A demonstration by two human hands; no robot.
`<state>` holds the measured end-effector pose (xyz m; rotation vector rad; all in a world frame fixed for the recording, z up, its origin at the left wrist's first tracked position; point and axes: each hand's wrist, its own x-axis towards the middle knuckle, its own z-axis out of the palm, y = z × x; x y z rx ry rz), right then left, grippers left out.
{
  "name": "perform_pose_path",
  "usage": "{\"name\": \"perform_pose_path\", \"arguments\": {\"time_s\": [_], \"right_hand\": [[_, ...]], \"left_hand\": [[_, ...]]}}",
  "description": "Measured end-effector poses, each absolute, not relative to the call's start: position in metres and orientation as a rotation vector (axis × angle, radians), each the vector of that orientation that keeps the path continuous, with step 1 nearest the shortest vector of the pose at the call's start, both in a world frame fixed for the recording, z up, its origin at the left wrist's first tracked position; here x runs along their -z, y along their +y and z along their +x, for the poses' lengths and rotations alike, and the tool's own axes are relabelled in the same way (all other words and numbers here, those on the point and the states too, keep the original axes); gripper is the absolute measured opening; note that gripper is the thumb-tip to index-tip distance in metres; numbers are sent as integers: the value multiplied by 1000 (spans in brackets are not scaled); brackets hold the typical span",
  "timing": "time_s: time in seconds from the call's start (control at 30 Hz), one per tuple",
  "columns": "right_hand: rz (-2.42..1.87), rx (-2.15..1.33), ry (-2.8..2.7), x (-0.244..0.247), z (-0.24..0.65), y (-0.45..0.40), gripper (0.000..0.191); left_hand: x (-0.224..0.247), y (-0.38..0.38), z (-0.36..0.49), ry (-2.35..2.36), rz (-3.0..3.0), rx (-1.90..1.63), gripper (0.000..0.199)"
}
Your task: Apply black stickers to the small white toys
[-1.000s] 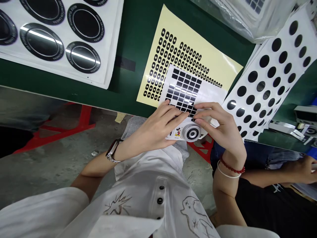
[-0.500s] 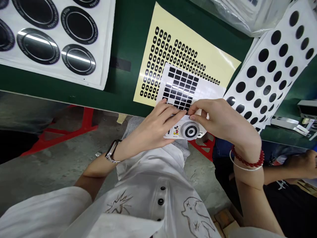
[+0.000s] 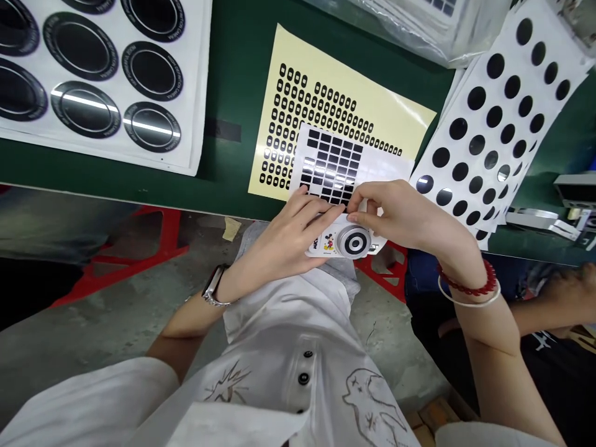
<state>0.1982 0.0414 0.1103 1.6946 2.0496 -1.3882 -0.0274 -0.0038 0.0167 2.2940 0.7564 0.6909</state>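
A small white digital camera (image 3: 328,246), with a cartoon mouse print and a round grey lens (image 3: 355,241), is in my left hand (image 3: 289,233). Its fingers lie across the camera's top edge, and the lens side faces up. At the camera's upper right edge my right hand (image 3: 395,207) has its thumb and index finger pinched together. Whatever is between those fingertips is too small to make out. Just beyond both hands lies a white sheet of black rectangular stickers (image 3: 331,162). Beneath it is a yellow sheet with small black oval stickers (image 3: 287,99).
Large round black lens stickers on a white sheet (image 3: 195,112) lie at left on the green table (image 3: 233,167). White sheets with black dots (image 3: 500,146) are at right, beside metallic parts (image 3: 535,218). Plastic-wrapped sheets (image 3: 419,31) lie behind. A neighbouring person's arm (image 3: 554,304) shows at right.
The view has shifted slightly, so the sheets sit a little further left and lower. Both hands stay at the camera, with little change in their pose.
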Motion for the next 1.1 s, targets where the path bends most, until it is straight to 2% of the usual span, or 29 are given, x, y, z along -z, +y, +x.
{"name": "perform_pose_path", "arguments": {"time_s": [0.17, 0.33, 0.53, 0.7, 0.8, 0.93, 1.03, 1.1], "right_hand": [[1644, 1432, 2111, -108, 202, 40, 13], [1576, 1706, 1968, -110, 234, 48, 21], [2129, 1408, 2066, -115, 264, 25, 29], [2148, 1407, 2128, -108, 253, 1, 23], [2423, 1096, 2158, -103, 269, 2, 21], [2752, 312, 2111, -97, 325, 16, 21], [2852, 180, 1986, -90, 364, 34, 34], [2858, 193, 1937, -80, 377, 48, 53]], "left_hand": [[-15, -5, -27, 767, 2303, -696, 67], [-18, -4, -28, 757, 2317, -664, 65], [-20, -3, -28, 764, 2322, -670, 64], [-17, -3, -30, 758, 2313, -658, 68], [-15, -6, -33, 766, 2293, -714, 71], [-16, -5, -31, 789, 2273, -756, 72], [-17, 2, -21, 768, 2304, -775, 75], [-15, 8, -13, 755, 2327, -762, 77]]}}
